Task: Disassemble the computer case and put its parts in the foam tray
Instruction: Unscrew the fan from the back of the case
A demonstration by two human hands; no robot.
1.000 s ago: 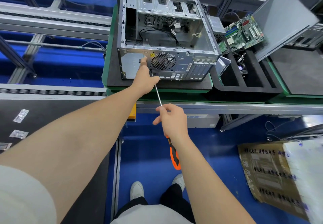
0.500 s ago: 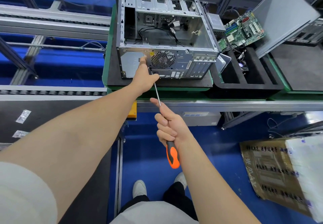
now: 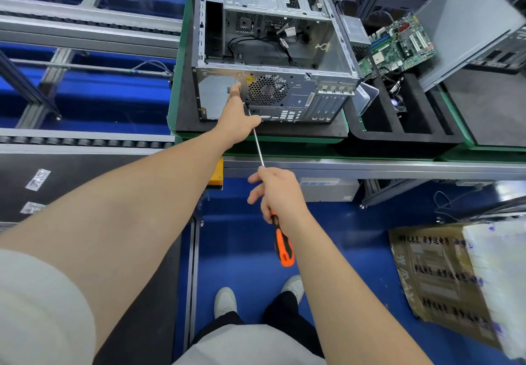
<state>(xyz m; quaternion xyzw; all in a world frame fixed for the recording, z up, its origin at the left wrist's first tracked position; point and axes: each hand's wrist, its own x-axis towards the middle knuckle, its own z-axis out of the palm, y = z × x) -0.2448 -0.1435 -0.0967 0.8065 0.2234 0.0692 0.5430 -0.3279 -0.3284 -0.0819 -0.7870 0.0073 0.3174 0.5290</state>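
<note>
Case (image 3: 273, 51) rear panel meets the screwdriver (image 3: 258, 148) tip; right fingers (image 3: 257, 191) clench its handle, left fingers (image 3: 234, 91) touch the panel alongside, grip unclear.

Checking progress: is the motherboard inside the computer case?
No: the motherboard stands outside the computer case, to its right, leaning at the far end of the foam tray.
</note>
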